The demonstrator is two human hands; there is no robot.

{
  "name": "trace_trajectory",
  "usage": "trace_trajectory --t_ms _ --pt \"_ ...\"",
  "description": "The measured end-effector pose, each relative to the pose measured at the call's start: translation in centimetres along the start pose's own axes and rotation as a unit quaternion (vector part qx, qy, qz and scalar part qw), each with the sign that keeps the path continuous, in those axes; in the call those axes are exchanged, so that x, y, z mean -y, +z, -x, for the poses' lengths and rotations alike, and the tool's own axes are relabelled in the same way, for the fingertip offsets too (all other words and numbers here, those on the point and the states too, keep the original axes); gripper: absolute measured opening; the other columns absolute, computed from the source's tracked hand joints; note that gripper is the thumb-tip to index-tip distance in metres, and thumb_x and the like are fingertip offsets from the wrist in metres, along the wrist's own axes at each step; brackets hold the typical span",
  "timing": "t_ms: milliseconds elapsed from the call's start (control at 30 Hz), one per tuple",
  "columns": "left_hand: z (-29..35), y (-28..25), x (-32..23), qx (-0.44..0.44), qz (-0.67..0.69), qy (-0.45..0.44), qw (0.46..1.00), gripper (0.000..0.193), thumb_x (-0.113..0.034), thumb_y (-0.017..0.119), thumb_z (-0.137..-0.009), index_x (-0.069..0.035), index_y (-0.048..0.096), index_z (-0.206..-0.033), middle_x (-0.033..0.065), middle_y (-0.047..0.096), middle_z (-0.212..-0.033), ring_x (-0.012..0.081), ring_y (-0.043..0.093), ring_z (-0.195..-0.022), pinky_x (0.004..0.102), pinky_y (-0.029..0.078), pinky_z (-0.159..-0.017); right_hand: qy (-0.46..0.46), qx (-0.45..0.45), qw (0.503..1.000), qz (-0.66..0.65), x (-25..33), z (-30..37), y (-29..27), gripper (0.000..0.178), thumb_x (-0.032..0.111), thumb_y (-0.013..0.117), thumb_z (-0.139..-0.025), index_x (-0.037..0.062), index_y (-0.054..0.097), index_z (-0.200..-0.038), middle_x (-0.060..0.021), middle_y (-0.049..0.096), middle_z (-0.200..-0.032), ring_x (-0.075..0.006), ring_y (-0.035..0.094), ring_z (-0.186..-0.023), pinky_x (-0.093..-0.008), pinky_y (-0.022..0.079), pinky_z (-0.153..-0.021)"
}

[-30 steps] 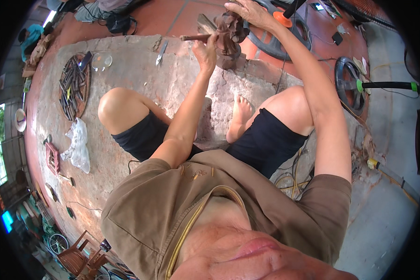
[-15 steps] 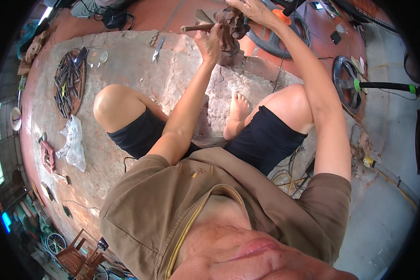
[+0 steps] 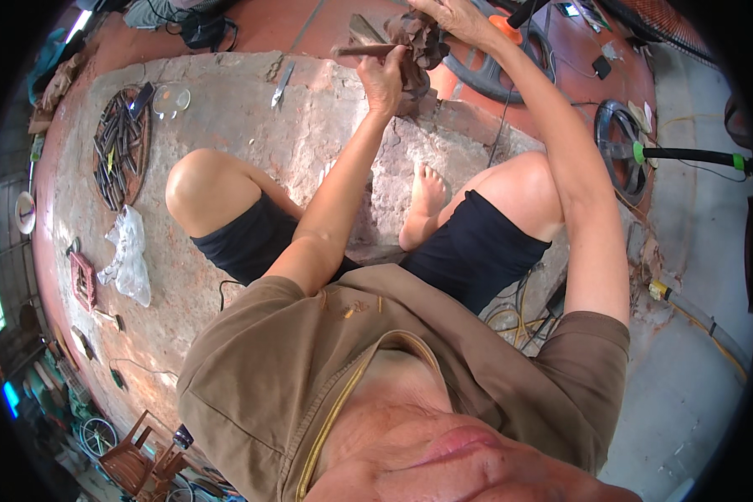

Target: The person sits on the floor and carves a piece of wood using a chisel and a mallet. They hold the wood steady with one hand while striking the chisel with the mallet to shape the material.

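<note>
A knobbly, dark brown carved piece (image 3: pixel 418 38), seemingly wood, stands at the far edge of the stone slab. My left hand (image 3: pixel 381 82) is closed at its left side, pinching a thin brown stick (image 3: pixel 361 51) that lies nearly level and points left. Just beyond the stick a flat, lighter brown piece (image 3: pixel 365 30) sticks up; whether it belongs to the carving I cannot tell. My right hand (image 3: pixel 460 18) reaches over from the right and grips the top of the carving, with its fingertips partly at the picture's upper edge.
On the slab (image 3: pixel 234 100) lie a knife-like blade (image 3: pixel 283 84), a round tray (image 3: pixel 148 159) of dark slim tools, a clear plastic bag (image 3: pixel 129 259) and a pink basket (image 3: pixel 83 280). Cables, a black wheel-shaped base (image 3: pixel 621 151) and a fan (image 3: pixel 669 25) stand to the right.
My left hand has shifted slightly right with the stick, closer to the carving. The carving sits slightly differently; my right hand stays nearly where it was.
</note>
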State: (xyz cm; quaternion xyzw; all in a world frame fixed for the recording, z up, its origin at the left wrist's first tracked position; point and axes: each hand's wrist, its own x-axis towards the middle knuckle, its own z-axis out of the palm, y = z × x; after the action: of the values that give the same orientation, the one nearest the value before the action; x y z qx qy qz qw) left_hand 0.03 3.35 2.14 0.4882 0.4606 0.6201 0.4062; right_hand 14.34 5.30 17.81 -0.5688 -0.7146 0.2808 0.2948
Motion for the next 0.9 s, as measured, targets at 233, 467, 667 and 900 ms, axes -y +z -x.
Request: trace_trajectory --t_ms 233,467,667,900 --pt "-1.2 -0.4 1.5 0.018 0.007 -0.009 1.000 0.025 -0.019 0.077 -0.082 0.005 0.070 -0.086 0.0075 0.067 -0.073 0.0188 0.060 -0.063 0.0332 0.048 -0.061 -0.046 -0.020 0.998 0.038 -2.0 -1.1 0.1 0.038 0.039 0.052 -0.098 0.0016 0.058 -0.103 -0.0185 0.061 -0.094 -0.0291 0.061 -0.093 -0.0400 0.045 -0.082" --pt "-2.2 -2.5 3.8 -0.009 0.131 -0.143 0.981 0.025 -0.015 0.079 -0.082 0.001 0.069 -0.097 0.0072 0.070 -0.086 0.0141 0.062 -0.079 0.0292 0.048 -0.073 -0.027 -0.006 0.999 0.019 -0.6 -0.1 0.4 0.034 0.036 0.052 -0.098 0.0029 0.058 -0.102 -0.0146 0.059 -0.090 -0.0248 0.059 -0.088 -0.0381 0.045 -0.079" --pt "-0.7 -0.5 1.4 0.047 0.237 -0.173 0.955 0.036 -0.009 0.075 -0.085 0.002 0.065 -0.117 0.0054 0.068 -0.096 0.0134 0.063 -0.086 0.0258 0.050 -0.080 -0.016 0.004 1.000 0.005 -0.7 -0.3 0.2 0.032 0.034 0.053 -0.098 0.0028 0.058 -0.102 -0.0144 0.059 -0.089 -0.0228 0.058 -0.087 -0.0372 0.045 -0.078" --pt "-0.2 -0.2 1.0 0.045 0.215 -0.122 0.968 0.037 -0.010 0.074 -0.085 0.003 0.064 -0.118 0.0061 0.067 -0.100 0.0135 0.063 -0.090 0.0263 0.052 -0.081 -0.025 -0.016 0.999 0.025 -1.1 -0.3 0.4 0.033 0.035 0.053 -0.098 0.0030 0.059 -0.105 -0.0159 0.062 -0.095 -0.0249 0.060 -0.092 -0.0378 0.045 -0.081"
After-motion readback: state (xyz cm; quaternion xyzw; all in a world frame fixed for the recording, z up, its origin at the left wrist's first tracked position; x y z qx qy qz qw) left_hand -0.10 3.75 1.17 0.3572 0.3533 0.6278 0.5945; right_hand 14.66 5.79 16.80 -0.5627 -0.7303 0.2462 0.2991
